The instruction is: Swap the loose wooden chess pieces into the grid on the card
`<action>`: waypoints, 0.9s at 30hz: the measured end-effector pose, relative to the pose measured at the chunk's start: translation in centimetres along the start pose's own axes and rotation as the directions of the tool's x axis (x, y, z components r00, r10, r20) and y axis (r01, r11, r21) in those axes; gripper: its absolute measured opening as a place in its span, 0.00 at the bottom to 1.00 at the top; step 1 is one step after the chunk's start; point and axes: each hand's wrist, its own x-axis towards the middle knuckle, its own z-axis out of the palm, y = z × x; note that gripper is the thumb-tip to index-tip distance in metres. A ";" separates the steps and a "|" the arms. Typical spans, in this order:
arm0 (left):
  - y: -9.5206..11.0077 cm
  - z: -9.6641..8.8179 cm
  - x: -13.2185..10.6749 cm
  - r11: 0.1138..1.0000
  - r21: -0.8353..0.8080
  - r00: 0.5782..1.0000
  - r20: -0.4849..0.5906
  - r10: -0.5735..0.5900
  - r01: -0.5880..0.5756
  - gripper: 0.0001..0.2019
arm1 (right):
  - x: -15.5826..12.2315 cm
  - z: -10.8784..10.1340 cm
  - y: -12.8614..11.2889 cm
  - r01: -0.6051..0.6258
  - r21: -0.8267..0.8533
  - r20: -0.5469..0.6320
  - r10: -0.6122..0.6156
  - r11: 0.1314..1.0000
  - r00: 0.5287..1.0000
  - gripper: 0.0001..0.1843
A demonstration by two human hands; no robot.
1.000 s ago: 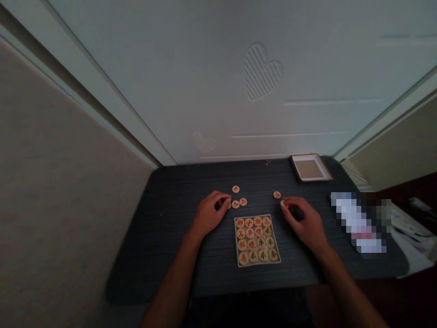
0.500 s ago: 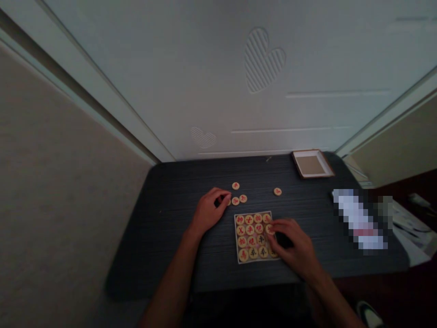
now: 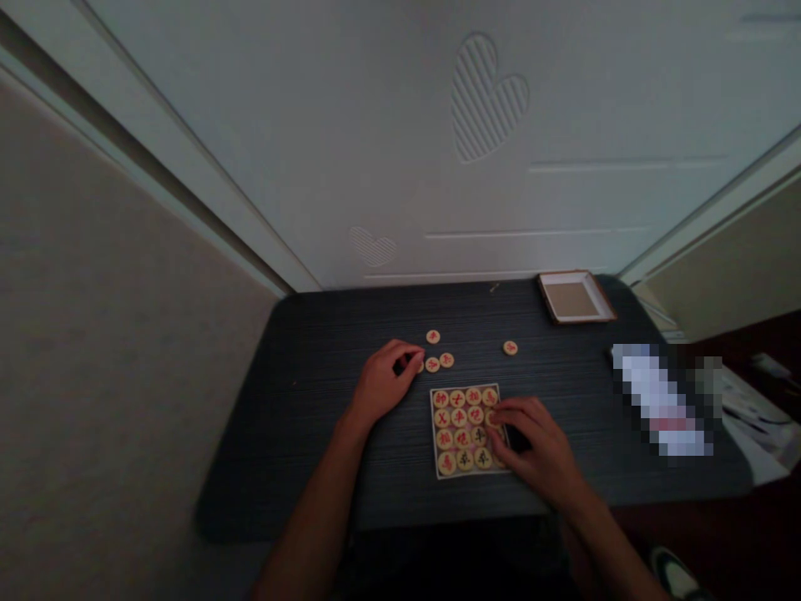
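Obscuring pieces (image 3: 492,419), right fingers (image 3: 518,415) over tray rim (image 3: 432,434)

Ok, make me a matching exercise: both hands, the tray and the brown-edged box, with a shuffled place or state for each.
1. left hand
2. right hand
3. tray
4. brown-edged box

A. near the far right corner of the table
B. holding rows of round pieces
C. beside a cluster of loose red-marked pieces
D. fingertips at the tray's right side

Pairs: 1-C, 2-D, 3-B, 4-A
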 end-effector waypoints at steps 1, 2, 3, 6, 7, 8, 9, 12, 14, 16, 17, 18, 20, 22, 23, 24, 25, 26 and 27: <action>0.0 0.0 0.0 1.000 0.002 1.000 -0.001 -0.002 0.002 0.10 | 0.0 0.0 0.0 -0.008 -0.005 -0.002 0.008 1.000 1.000 0.11; 0.0 0.0 0.0 1.000 0.003 1.000 -0.001 -0.004 0.004 0.10 | 0.0 0.0 0.0 -0.018 -0.008 -0.004 0.018 1.000 1.000 0.11; 0.0 0.0 0.0 1.000 0.003 1.000 -0.001 -0.004 0.004 0.10 | 0.0 0.0 0.0 -0.029 -0.008 -0.003 0.029 1.000 1.000 0.10; 0.0 0.1 0.0 1.000 -0.002 1.000 -0.001 -0.001 0.001 0.10 | -0.1 -0.1 0.0 -0.062 0.008 0.007 0.062 0.998 0.998 0.10; 0.0 0.1 0.0 1.000 -0.003 1.000 -0.002 -0.001 0.001 0.10 | -0.1 -0.1 0.0 -0.069 0.017 0.011 0.068 0.998 0.998 0.10; -0.1 0.1 0.0 1.000 -0.005 1.000 -0.003 0.000 0.000 0.10 | 0.0 -0.1 0.0 -0.074 0.025 0.014 0.073 0.997 0.997 0.11; -0.1 0.1 0.0 1.000 -0.006 1.000 -0.003 0.000 0.000 0.10 | 0.0 -0.1 0.0 -0.079 0.032 0.015 0.078 0.996 0.997 0.11; -0.1 0.0 0.0 1.000 -0.001 1.000 -0.001 -0.004 0.004 0.10 | 0.1 -0.1 0.0 -0.098 0.045 0.022 0.097 0.994 0.995 0.11; -0.1 0.0 -0.1 1.000 0.004 1.000 0.000 -0.008 0.008 0.10 | 0.1 0.0 0.0 -0.115 0.050 0.022 0.114 0.992 0.993 0.11; -0.1 0.0 -0.1 1.000 0.004 1.000 0.005 -0.010 0.010 0.10 | 0.2 0.0 0.0 -0.124 0.053 0.018 0.124 0.991 0.992 0.11; -0.1 0.0 -0.1 1.000 0.004 1.000 0.007 -0.010 0.010 0.10 | 0.2 0.0 0.0 -0.126 0.055 0.016 0.125 0.991 0.992 0.11; 0.0 0.0 -0.1 1.000 0.002 1.000 0.009 -0.010 0.010 0.10 | 0.2 0.0 0.0 -0.126 0.056 0.014 0.125 0.990 0.992 0.11; 0.0 0.0 -0.1 1.000 -0.001 1.000 0.011 -0.009 0.009 0.11 | 0.2 0.0 0.0 -0.128 0.052 0.015 0.127 0.990 0.992 0.12; 0.0 0.0 -0.1 1.000 -0.004 1.000 0.006 -0.010 0.010 0.11 | 0.2 0.0 0.0 -0.137 0.044 0.016 0.136 0.990 0.991 0.12; 0.0 0.0 -0.1 1.000 -0.006 1.000 0.003 -0.010 0.010 0.10 | 0.2 0.0 0.1 -0.145 0.038 0.015 0.144 0.989 0.989 0.12; -0.1 0.0 -0.1 1.000 -0.006 1.000 -0.001 -0.010 0.010 0.10 | 0.2 0.0 0.1 -0.153 0.032 0.011 0.153 0.988 0.988 0.12; -0.1 0.0 -0.1 1.000 -0.005 1.000 -0.003 -0.010 0.010 0.10 | 0.2 0.0 0.1 -0.161 0.025 0.004 0.161 0.987 0.987 0.12; -0.1 0.0 -0.1 1.000 -0.005 1.000 -0.003 -0.008 0.008 0.10 | 0.2 0.0 0.1 -0.168 0.020 -0.002 0.168 0.986 0.986 0.12; -0.1 0.0 -0.1 1.000 -0.005 1.000 -0.002 -0.006 0.006 0.10 | 0.2 0.0 0.1 -0.173 0.015 -0.007 0.173 0.985 0.985 0.12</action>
